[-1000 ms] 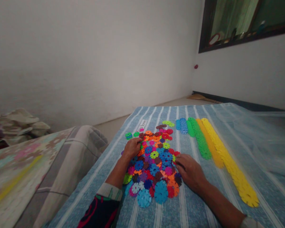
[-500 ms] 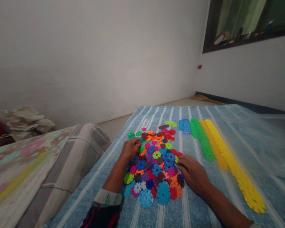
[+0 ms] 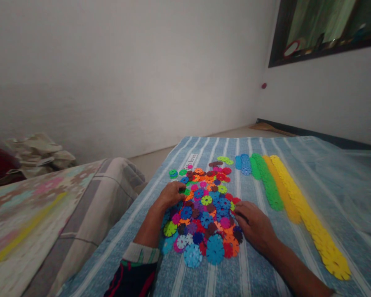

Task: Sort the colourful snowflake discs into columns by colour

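Observation:
A spread of slotted plastic discs in many colours lies overlapping on the striped cloth in front of me. At its left edge is my left hand, thumb and fingers apart around a green disc on the pile. A blue disc lies just beyond those fingers. My right hand rests at the right edge with its fingers bent together, fingertips beside a lime disc. Whatever those fingertips hold, if anything, is hidden. Large light-blue discs lie at the near end.
Right of the pile run overlapping rows: blue discs, green discs, orange discs and yellow discs. Clear plastic sheeting lies at the far right. A cloth-covered surface stands to the left, a wall beyond.
My left hand has drawn slightly nearer, from beside the blue disc to the green one, its fingers parting. My right hand stays at the pile's right edge. The view has shifted slightly.

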`<action>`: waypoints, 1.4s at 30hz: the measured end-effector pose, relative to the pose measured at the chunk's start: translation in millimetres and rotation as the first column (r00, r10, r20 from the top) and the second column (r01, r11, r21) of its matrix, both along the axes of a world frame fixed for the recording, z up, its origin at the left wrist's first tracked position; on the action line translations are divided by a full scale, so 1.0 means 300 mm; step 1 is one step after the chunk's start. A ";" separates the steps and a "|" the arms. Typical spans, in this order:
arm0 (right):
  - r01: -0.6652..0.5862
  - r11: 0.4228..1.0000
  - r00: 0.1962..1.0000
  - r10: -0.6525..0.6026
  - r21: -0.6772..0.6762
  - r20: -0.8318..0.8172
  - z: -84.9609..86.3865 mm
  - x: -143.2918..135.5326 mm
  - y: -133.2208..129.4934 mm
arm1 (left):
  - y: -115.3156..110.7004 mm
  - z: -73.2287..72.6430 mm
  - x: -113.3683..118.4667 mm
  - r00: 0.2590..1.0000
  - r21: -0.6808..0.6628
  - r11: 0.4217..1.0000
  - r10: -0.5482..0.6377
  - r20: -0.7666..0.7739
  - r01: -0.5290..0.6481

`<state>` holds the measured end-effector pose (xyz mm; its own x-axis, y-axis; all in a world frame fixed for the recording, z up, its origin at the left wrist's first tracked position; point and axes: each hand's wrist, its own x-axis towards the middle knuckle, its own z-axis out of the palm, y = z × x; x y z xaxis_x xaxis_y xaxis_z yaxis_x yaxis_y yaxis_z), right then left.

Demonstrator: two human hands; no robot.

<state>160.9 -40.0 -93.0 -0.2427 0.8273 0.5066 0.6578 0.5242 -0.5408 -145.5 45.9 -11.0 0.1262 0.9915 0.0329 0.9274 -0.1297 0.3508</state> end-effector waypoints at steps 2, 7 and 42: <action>-0.002 1.000 1.000 0.002 0.004 -0.008 0.000 -0.001 0.002 | 0.001 0.004 0.001 0.998 -0.036 0.998 -0.048 -0.050 0.046; -0.019 1.000 1.000 0.020 0.005 -0.005 0.012 -0.004 0.008 | 0.011 0.005 -0.008 0.995 -0.035 0.996 -0.087 -0.050 0.086; -0.017 1.000 1.000 0.017 0.002 0.014 0.012 -0.003 0.014 | -0.007 0.043 0.035 0.947 -0.060 0.998 0.015 -0.321 -0.037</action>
